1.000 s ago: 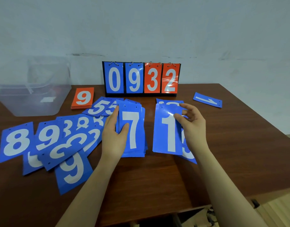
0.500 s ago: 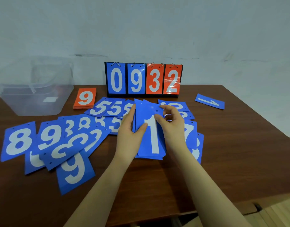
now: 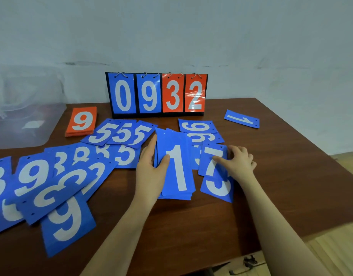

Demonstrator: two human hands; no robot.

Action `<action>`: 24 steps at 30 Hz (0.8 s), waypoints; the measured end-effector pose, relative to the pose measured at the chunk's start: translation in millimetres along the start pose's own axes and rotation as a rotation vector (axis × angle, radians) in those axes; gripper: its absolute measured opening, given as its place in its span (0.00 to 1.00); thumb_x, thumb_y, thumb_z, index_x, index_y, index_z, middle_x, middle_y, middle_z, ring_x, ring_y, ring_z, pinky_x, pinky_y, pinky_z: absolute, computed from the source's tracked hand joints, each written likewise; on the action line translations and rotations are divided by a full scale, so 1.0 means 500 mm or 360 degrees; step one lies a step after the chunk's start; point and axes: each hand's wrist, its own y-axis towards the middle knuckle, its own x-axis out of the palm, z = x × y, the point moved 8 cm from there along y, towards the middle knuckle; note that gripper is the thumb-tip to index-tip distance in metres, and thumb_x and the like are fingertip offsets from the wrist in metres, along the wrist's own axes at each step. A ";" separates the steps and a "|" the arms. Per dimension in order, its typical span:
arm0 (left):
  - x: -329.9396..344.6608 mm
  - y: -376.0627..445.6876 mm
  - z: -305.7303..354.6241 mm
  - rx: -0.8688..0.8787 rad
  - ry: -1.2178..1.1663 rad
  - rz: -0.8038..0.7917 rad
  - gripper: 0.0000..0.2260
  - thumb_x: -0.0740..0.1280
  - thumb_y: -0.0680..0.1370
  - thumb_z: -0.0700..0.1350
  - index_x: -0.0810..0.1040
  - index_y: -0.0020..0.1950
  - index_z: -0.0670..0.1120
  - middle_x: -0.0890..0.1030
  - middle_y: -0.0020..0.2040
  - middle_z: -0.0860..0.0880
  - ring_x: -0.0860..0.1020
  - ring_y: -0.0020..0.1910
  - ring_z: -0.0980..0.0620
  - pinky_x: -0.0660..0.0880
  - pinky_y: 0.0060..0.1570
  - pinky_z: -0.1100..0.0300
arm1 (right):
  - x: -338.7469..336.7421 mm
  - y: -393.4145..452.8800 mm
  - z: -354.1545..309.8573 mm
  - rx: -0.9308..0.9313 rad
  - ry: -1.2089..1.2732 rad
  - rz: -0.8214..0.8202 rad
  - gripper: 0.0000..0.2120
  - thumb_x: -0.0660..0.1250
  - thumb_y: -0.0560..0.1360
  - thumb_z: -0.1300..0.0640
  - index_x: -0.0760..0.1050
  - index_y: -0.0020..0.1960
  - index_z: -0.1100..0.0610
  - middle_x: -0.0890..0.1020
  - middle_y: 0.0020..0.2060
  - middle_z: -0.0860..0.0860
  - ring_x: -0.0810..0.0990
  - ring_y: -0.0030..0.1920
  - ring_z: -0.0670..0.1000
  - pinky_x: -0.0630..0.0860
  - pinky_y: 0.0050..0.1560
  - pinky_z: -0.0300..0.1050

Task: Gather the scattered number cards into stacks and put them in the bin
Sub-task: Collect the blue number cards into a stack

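A stack of blue number cards (image 3: 177, 172) with a 1 on top lies mid-table. My left hand (image 3: 150, 170) holds its left edge, thumb on top. Just to the right, my right hand (image 3: 240, 162) pinches the right edge of a blue 7 card (image 3: 210, 162), thumb across its face. That 7 lies over a blue 3 card (image 3: 217, 189). More blue cards are scattered to the left (image 3: 52, 188), with a row of 5s (image 3: 122, 133) behind. The clear plastic bin (image 3: 22, 120) stands at the far left.
A flip scoreboard (image 3: 157, 94) reading 0932 stands at the back against the wall. An orange stack topped by a 9 (image 3: 82, 121) sits beside the bin. Two upside-down blue cards (image 3: 198, 127) and a lone blue 1 (image 3: 241, 118) lie at the right. The table's right edge is close.
My right hand laid the 1 card on the stack that my left hand holds, covering the 7 there. It then let go and moved right onto the loose 7 card.
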 end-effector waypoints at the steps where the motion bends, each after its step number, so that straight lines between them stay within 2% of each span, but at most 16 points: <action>1: 0.004 0.001 -0.001 -0.0004 -0.0006 -0.0008 0.25 0.66 0.77 0.42 0.64 0.70 0.61 0.73 0.64 0.55 0.77 0.57 0.57 0.79 0.39 0.63 | 0.003 0.010 -0.002 -0.0025 -0.0060 -0.0048 0.37 0.68 0.68 0.34 0.64 0.71 0.50 0.62 0.72 0.51 0.59 0.71 0.58 0.54 0.69 0.58; 3: 0.008 0.005 0.000 -0.0005 0.0004 -0.0006 0.25 0.66 0.77 0.42 0.64 0.70 0.61 0.72 0.63 0.56 0.76 0.56 0.58 0.79 0.37 0.65 | 0.017 0.024 -0.009 -0.0073 -0.0208 -0.0178 0.42 0.66 0.67 0.30 0.59 0.74 0.48 0.56 0.76 0.49 0.53 0.75 0.57 0.50 0.71 0.59; 5: 0.009 0.010 -0.002 -0.0003 0.0010 0.0010 0.25 0.65 0.77 0.42 0.64 0.70 0.61 0.72 0.63 0.57 0.76 0.57 0.58 0.79 0.37 0.66 | 0.033 0.029 -0.008 -0.0123 -0.0352 -0.0259 0.43 0.63 0.67 0.29 0.58 0.75 0.47 0.52 0.77 0.46 0.50 0.76 0.55 0.48 0.72 0.59; 9: 0.011 0.017 -0.009 -0.0009 0.0027 0.0032 0.25 0.65 0.77 0.42 0.64 0.71 0.59 0.72 0.62 0.57 0.76 0.57 0.57 0.78 0.37 0.67 | 0.039 0.029 -0.010 -0.0213 -0.0292 -0.0207 0.36 0.63 0.70 0.31 0.62 0.73 0.45 0.56 0.76 0.45 0.50 0.76 0.52 0.46 0.72 0.57; 15: 0.017 0.011 -0.010 -0.0014 -0.0018 0.0021 0.25 0.65 0.77 0.42 0.64 0.70 0.60 0.72 0.64 0.55 0.76 0.56 0.58 0.78 0.36 0.67 | 0.036 0.013 -0.012 -0.0258 -0.0151 -0.0084 0.28 0.65 0.73 0.38 0.67 0.70 0.46 0.64 0.73 0.46 0.58 0.74 0.48 0.48 0.71 0.55; 20: 0.016 0.002 -0.001 0.0014 -0.0009 0.0021 0.25 0.65 0.77 0.42 0.64 0.70 0.61 0.72 0.63 0.57 0.77 0.55 0.59 0.79 0.38 0.63 | 0.011 0.023 -0.022 -0.0275 0.0133 -0.0062 0.28 0.69 0.74 0.48 0.63 0.71 0.48 0.74 0.66 0.48 0.68 0.67 0.55 0.64 0.67 0.54; 23: 0.011 0.004 0.006 0.0047 0.0014 0.0034 0.24 0.65 0.77 0.42 0.65 0.70 0.59 0.72 0.64 0.57 0.75 0.58 0.59 0.80 0.44 0.61 | -0.018 0.016 -0.040 -0.0329 0.0371 0.0056 0.30 0.70 0.73 0.54 0.62 0.71 0.46 0.74 0.65 0.46 0.71 0.65 0.51 0.59 0.70 0.52; 24: 0.008 0.006 0.008 0.0064 0.0037 0.0040 0.24 0.65 0.77 0.42 0.65 0.70 0.59 0.71 0.64 0.57 0.75 0.59 0.58 0.79 0.47 0.60 | -0.026 0.009 -0.051 -0.0360 0.0477 0.0086 0.31 0.71 0.73 0.55 0.62 0.71 0.46 0.73 0.65 0.45 0.71 0.65 0.49 0.61 0.69 0.50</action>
